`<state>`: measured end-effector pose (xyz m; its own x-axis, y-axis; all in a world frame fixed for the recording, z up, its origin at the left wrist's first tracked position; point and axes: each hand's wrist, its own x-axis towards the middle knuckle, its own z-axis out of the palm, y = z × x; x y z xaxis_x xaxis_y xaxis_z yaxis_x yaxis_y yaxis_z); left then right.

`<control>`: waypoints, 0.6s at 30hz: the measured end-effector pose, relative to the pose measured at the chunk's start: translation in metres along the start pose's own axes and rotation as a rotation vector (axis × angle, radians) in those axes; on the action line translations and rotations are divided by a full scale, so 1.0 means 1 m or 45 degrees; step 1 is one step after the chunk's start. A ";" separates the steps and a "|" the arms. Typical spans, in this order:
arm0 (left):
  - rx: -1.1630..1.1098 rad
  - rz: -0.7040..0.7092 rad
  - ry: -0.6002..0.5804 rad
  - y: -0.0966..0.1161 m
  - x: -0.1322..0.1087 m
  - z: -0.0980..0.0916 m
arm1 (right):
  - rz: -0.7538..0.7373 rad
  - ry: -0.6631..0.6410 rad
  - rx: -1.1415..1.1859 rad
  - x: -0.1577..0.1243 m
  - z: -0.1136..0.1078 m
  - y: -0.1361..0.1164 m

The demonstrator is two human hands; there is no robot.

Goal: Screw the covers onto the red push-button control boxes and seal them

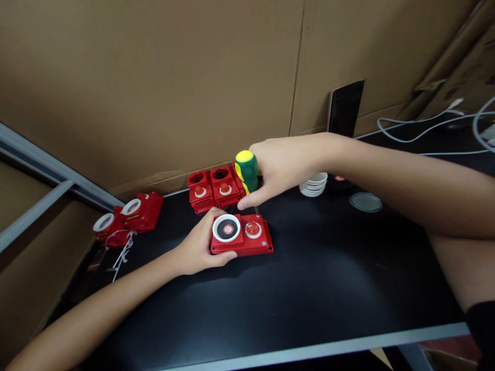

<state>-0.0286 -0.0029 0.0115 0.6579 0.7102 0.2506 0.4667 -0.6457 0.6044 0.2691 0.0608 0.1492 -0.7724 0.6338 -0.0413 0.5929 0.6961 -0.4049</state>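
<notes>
On the black table lies a red alarm box [243, 242] with a white ring around a black disc on its left part and a red dome lamp on its right. My left hand [201, 242] wraps around its left end, thumb along the near side. In my right hand [276, 165] is a screwdriver [246, 170] with a green and yellow handle, held nearly upright. Its tip meets the far right corner of the box, by a screw hole. A silver screw head [264, 242] shows at the near right corner.
Several similar red boxes [199, 190] stand behind, and more red units with white rings [143, 211] sit at the left. White rings [313, 184] are stacked beyond my right forearm, near a clear glass disc [365, 202]. A phone [345, 108] leans against the cardboard wall; white cables [410, 135] lie at right.
</notes>
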 end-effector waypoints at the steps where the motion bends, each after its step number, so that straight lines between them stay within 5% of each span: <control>1: 0.003 0.009 0.003 0.000 0.000 0.000 | -0.021 0.010 -0.034 0.000 0.000 0.000; 13: 0.015 0.024 0.007 0.001 0.000 -0.001 | -0.233 -0.258 0.232 0.003 -0.002 0.020; 18: 0.009 0.013 -0.001 0.000 0.000 0.000 | -0.100 -0.199 0.086 0.004 -0.001 0.016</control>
<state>-0.0288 -0.0028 0.0115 0.6632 0.7032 0.2561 0.4642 -0.6550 0.5963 0.2763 0.0749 0.1438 -0.8449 0.5146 -0.1461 0.5166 0.7137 -0.4730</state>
